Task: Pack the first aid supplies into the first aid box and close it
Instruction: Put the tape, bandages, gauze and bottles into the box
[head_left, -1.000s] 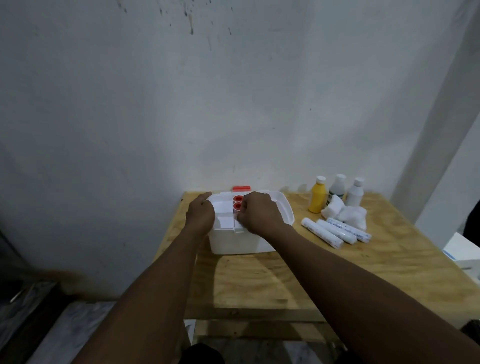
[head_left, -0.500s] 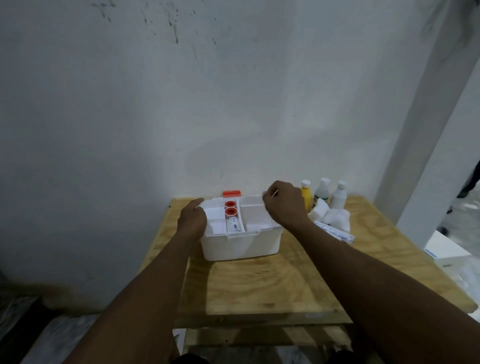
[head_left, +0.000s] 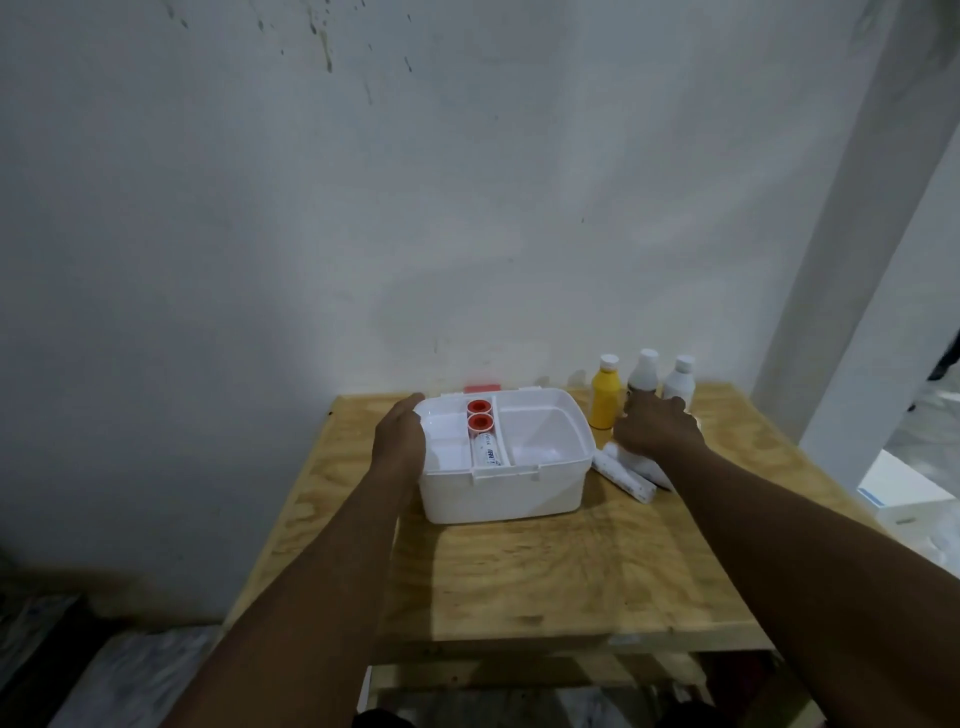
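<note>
An open white first aid box (head_left: 498, 499) stands on the wooden table (head_left: 545, 577). Its narrow middle slot holds two red-capped rolls (head_left: 479, 423) and a white tube (head_left: 487, 451); the large right compartment looks empty. My left hand (head_left: 400, 439) grips the box's left rim. My right hand (head_left: 657, 434) is to the right of the box, fingers bent down over white wrapped bandage rolls (head_left: 626, 477) and hiding the gauze beneath it. Behind it stand a yellow bottle (head_left: 605, 400) and two white bottles (head_left: 644, 374).
The table stands against a grey wall, its front edge near me. A red latch (head_left: 481, 388) shows behind the box. A white pillar (head_left: 857, 260) rises at the right, with a white carton (head_left: 904, 488) on the floor beside the table.
My right hand left the box's middle, passed over its right rim and came down on the supplies to the right. My left hand stayed on the box's left side.
</note>
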